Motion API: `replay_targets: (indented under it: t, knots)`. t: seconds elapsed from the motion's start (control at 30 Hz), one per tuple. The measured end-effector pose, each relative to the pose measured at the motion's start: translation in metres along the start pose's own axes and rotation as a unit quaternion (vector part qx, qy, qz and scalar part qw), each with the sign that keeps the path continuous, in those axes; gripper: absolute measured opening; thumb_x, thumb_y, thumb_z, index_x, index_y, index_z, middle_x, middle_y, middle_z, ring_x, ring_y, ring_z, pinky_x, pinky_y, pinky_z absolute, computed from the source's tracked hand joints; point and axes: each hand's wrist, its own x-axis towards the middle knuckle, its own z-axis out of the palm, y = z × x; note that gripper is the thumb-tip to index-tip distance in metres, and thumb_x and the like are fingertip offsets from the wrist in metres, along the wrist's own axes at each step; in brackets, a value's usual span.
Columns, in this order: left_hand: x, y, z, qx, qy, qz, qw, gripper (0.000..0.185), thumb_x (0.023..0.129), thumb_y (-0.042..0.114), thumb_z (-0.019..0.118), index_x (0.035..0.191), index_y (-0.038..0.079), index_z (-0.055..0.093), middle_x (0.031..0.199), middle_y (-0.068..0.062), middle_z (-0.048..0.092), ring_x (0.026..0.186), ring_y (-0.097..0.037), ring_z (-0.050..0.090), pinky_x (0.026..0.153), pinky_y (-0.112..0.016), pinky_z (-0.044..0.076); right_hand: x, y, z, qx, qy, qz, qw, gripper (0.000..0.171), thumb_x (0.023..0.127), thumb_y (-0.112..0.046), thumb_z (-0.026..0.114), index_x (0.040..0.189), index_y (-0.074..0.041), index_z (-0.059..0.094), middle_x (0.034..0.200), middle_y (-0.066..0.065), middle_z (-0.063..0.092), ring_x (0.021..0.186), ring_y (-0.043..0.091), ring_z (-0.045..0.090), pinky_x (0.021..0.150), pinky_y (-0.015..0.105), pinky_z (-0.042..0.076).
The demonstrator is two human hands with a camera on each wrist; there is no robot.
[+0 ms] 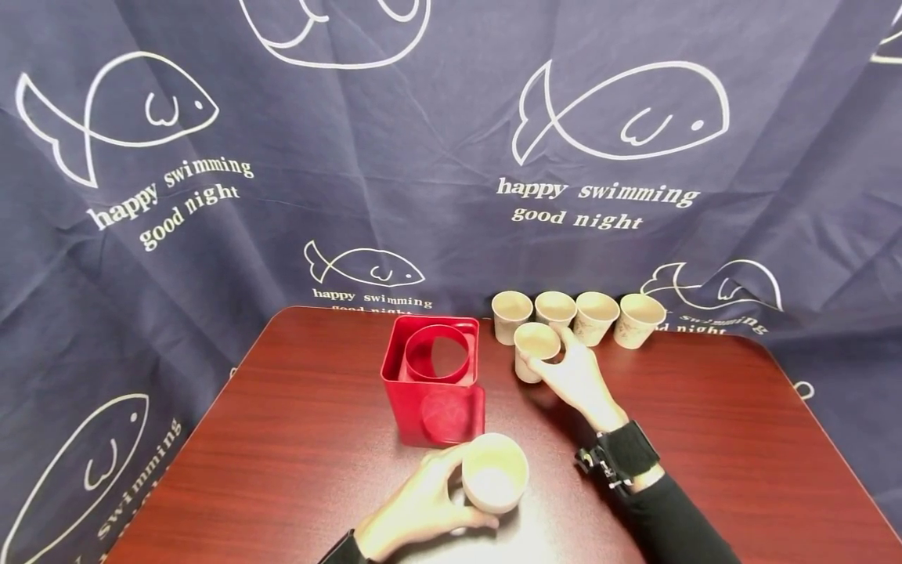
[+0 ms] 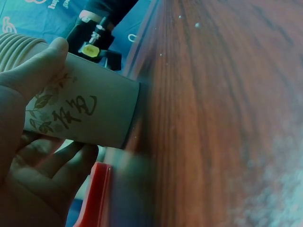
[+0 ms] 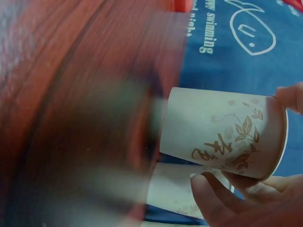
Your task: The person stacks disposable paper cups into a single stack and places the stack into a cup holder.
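Observation:
My left hand [image 1: 423,501] grips a stack of nested paper cups [image 1: 495,474] near the front of the table. In the left wrist view, several rims show at the top of the stack [image 2: 80,101], with a leaf print and brown writing on its side; thumb and fingers wrap round it. Farther back, my right hand [image 1: 576,376] holds one paper cup [image 1: 530,368] between thumb and fingers. The right wrist view has this cup [image 3: 213,130] gripped near its rim, its base close to the tabletop. Behind it, several more paper cups [image 1: 637,323] stand upright in a row.
A red open-topped box [image 1: 409,403] with a round ring inside and a rounded piece at its front stands left of the cups. The brown wooden table [image 1: 296,454] ends against a dark blue curtain [image 1: 451,141] with white fish prints.

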Motion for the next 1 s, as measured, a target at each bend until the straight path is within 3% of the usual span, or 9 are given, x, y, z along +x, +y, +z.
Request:
replay_targets:
  t: [0.2, 0.47, 0.63, 0.77, 1.0]
  knots:
    - [0.0, -0.002, 0.0, 0.005, -0.002, 0.004, 1.0, 0.081, 0.074, 0.035, 0.094, 0.144, 0.036, 0.053, 0.129, 0.015, 0.068, 0.115, -0.007, 0.064, 0.107, -0.031, 0.051, -0.012, -0.009, -0.007, 0.006, -0.006, -0.041, 0.999, 0.055, 0.084, -0.037, 0.085, 0.13, -0.018, 0.061, 0.11, 0.003, 0.071, 0.09, 0.02, 0.068, 0.083, 0.04, 0.057]
    - [0.001, -0.001, 0.0, 0.009, 0.0, 0.017, 0.9998, 0.08, 0.075, 0.034, 0.094, 0.144, 0.035, 0.054, 0.128, 0.015, 0.068, 0.114, -0.007, 0.065, 0.106, -0.031, 0.052, -0.03, -0.031, -0.022, 0.018, -0.02, -0.084, 0.996, 0.047, 0.084, -0.037, 0.085, 0.124, -0.02, 0.064, 0.108, -0.002, 0.07, 0.096, 0.016, 0.066, 0.084, 0.03, 0.057]
    - [0.001, 0.0, 0.0, 0.008, 0.0, 0.012, 0.9999, 0.081, 0.074, 0.035, 0.094, 0.144, 0.036, 0.053, 0.127, 0.016, 0.068, 0.114, -0.007, 0.065, 0.106, -0.031, 0.051, -0.039, -0.043, -0.03, 0.032, -0.039, -0.078, 0.996, 0.052, 0.084, -0.037, 0.086, 0.129, -0.025, 0.064, 0.114, -0.008, 0.069, 0.101, 0.01, 0.064, 0.087, 0.027, 0.057]
    - [0.002, 0.0, 0.0, 0.002, -0.004, 0.007, 1.0, 0.082, 0.073, 0.033, 0.095, 0.144, 0.035, 0.054, 0.128, 0.016, 0.068, 0.115, -0.006, 0.064, 0.107, -0.031, 0.051, -0.047, -0.05, -0.036, 0.037, -0.048, -0.077, 0.995, 0.054, 0.083, -0.038, 0.086, 0.131, -0.03, 0.063, 0.117, -0.012, 0.069, 0.103, 0.008, 0.063, 0.088, 0.031, 0.057]
    - [0.002, -0.003, 0.0, 0.013, 0.001, 0.036, 0.9993, 0.081, 0.074, 0.031, 0.094, 0.145, 0.029, 0.054, 0.128, 0.012, 0.069, 0.113, -0.006, 0.065, 0.105, -0.031, 0.053, -0.057, -0.064, -0.046, 0.025, -0.056, -0.089, 0.994, 0.055, 0.083, -0.044, 0.086, 0.132, -0.035, 0.062, 0.116, -0.017, 0.068, 0.101, 0.004, 0.063, 0.09, 0.023, 0.053]
